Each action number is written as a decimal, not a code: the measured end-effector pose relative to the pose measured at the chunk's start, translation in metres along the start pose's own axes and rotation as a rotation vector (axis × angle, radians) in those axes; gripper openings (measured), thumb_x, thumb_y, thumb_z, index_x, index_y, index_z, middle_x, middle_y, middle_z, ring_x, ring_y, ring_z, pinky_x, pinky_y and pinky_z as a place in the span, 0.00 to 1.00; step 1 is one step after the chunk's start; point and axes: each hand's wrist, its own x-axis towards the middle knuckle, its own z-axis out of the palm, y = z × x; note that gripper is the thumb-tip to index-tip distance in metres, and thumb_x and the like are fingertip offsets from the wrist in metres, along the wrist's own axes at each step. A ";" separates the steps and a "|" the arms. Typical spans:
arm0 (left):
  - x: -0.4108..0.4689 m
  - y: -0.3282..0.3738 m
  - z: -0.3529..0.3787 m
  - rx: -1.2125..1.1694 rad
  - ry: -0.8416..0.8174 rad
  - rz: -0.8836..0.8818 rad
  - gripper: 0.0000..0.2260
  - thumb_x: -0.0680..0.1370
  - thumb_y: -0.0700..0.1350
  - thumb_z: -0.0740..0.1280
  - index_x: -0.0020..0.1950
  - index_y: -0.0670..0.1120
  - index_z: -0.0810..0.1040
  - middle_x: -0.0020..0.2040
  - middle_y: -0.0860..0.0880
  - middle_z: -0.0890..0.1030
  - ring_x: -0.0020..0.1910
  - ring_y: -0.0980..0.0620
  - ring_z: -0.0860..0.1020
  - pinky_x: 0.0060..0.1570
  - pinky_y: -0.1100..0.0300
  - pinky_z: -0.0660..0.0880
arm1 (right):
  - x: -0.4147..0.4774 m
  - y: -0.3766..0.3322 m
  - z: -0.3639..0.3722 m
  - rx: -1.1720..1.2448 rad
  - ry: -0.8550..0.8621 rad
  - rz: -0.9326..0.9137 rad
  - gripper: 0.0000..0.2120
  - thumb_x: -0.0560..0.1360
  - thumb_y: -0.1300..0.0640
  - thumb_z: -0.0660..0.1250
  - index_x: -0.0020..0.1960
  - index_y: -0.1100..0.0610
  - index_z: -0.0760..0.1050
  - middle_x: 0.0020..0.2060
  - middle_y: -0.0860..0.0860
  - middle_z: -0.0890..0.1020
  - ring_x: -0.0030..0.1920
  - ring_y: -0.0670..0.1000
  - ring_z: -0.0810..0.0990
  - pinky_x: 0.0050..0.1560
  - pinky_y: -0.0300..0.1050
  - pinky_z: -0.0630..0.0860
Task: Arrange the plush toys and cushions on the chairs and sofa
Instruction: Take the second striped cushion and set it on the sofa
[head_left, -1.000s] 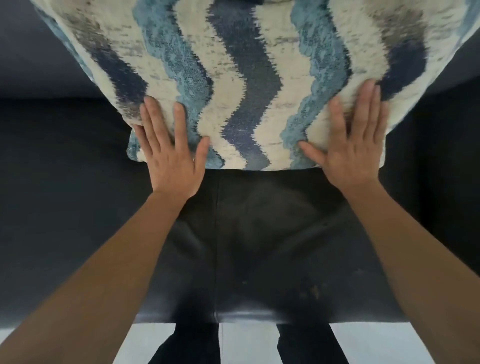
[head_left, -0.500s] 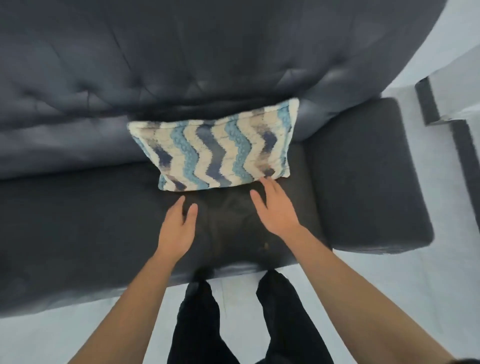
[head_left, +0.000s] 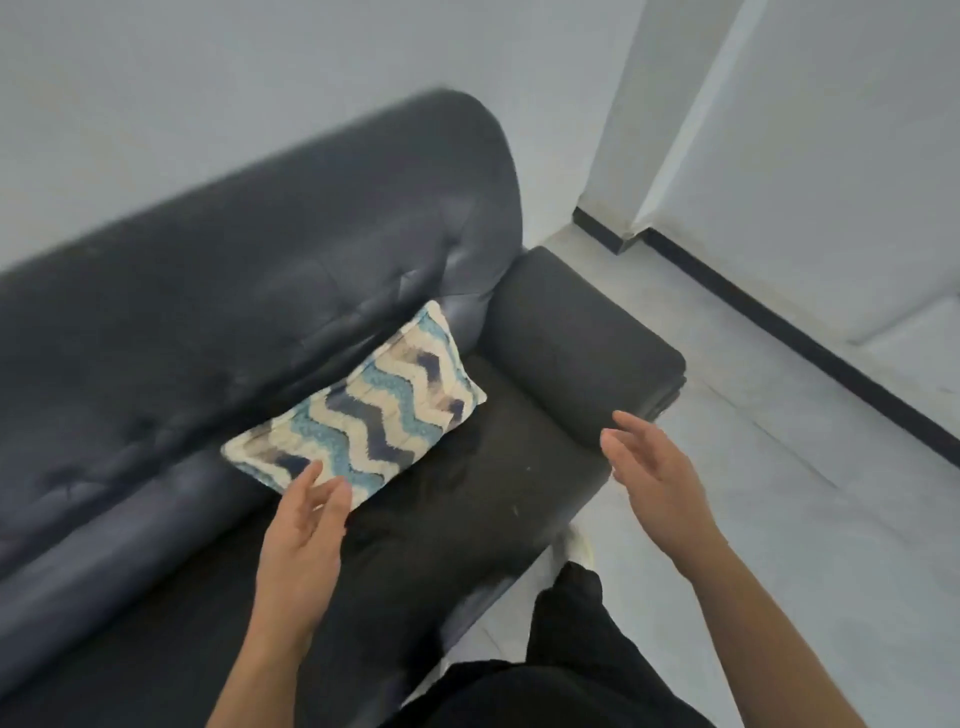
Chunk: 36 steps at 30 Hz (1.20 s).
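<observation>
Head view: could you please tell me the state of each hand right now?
Left hand: open, holding nothing, near the cushion.
Right hand: open, holding nothing.

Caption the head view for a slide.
Zigzag cushion leans against the dark sofa near its armrest; left hand and right hand open, holding nothing.
</observation>
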 end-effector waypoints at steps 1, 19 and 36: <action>0.001 0.006 0.004 -0.017 -0.022 0.004 0.24 0.83 0.52 0.66 0.78 0.55 0.68 0.65 0.51 0.80 0.64 0.52 0.79 0.68 0.47 0.74 | -0.014 0.004 -0.013 0.012 0.058 0.005 0.17 0.82 0.47 0.66 0.70 0.44 0.74 0.57 0.37 0.81 0.58 0.42 0.81 0.65 0.48 0.76; -0.142 0.123 0.391 0.292 -0.845 0.420 0.24 0.82 0.48 0.67 0.78 0.53 0.68 0.66 0.50 0.80 0.63 0.51 0.80 0.68 0.41 0.74 | -0.180 0.208 -0.289 0.580 0.990 0.281 0.21 0.81 0.54 0.70 0.73 0.48 0.73 0.61 0.44 0.81 0.60 0.43 0.81 0.61 0.48 0.78; -0.236 0.170 0.798 0.351 -1.117 0.469 0.19 0.81 0.50 0.68 0.72 0.52 0.74 0.65 0.50 0.80 0.62 0.49 0.81 0.63 0.44 0.77 | -0.080 0.338 -0.586 0.607 1.254 0.458 0.17 0.81 0.55 0.69 0.69 0.49 0.74 0.61 0.47 0.82 0.59 0.46 0.81 0.58 0.46 0.78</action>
